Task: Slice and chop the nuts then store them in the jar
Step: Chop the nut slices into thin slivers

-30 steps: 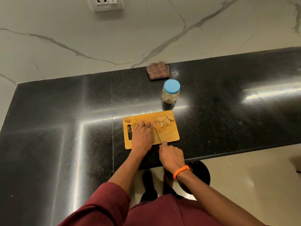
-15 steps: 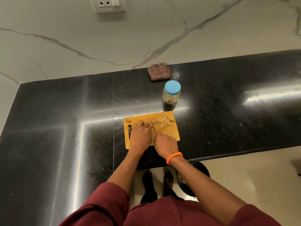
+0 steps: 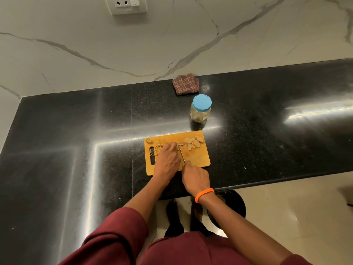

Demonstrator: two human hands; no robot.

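While the left hand (image 3: 168,159) presses curled fingers on pale nut pieces atop one rectangular wooden cutting board (image 3: 198,159) on the glossy black stone desk (image 3: 76,150), the right hand (image 3: 194,177) grips one thin-bladed knife (image 3: 182,156). Flat oval nut slices (image 3: 193,142) lie at the board's far right, slivers (image 3: 158,148) at its left. One round clear jar with a blue lid (image 3: 201,108) stands closed beyond the board, near one folded checked cloth (image 3: 185,84).

A round blue lid (image 3: 202,101) is being shown on the clear jar (image 3: 200,114), a maroon checked cloth (image 3: 185,84) on the speckled black counter (image 3: 76,131), beneath grey-veined white marble (image 3: 152,44).
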